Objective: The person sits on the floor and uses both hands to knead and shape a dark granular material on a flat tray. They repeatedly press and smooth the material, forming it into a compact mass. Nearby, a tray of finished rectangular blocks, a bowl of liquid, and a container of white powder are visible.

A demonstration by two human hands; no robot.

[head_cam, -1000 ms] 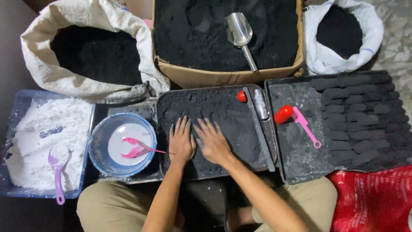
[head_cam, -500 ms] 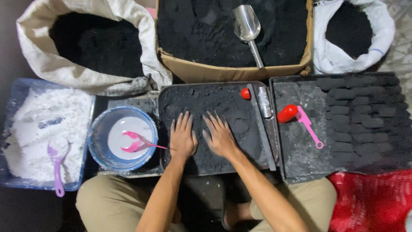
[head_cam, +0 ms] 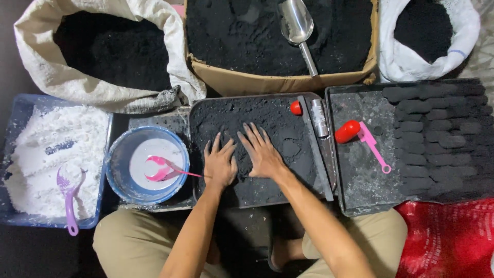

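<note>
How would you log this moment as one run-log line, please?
left hand: flat on black powder | right hand: flat on powder | tray: holds powder

The dark floor [head_cam: 31, 257] bears two black trays [head_cam: 247, 195], sacks [head_cam: 77, 87], a cardboard box [head_cam: 278, 82] and a blue tub [head_cam: 20, 216].

black powder [head_cam: 288, 123] | blue bowl [head_cam: 119, 170] | pink spoon [head_cam: 162, 169] | red cloth [head_cam: 442, 237] | purple scoop [head_cam: 68, 198]

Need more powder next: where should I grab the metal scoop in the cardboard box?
Take the metal scoop by its slim handle, which points down toward the near edge of the cardboard box. Come from that near side; the bowl lies farther back on the black powder.
</note>
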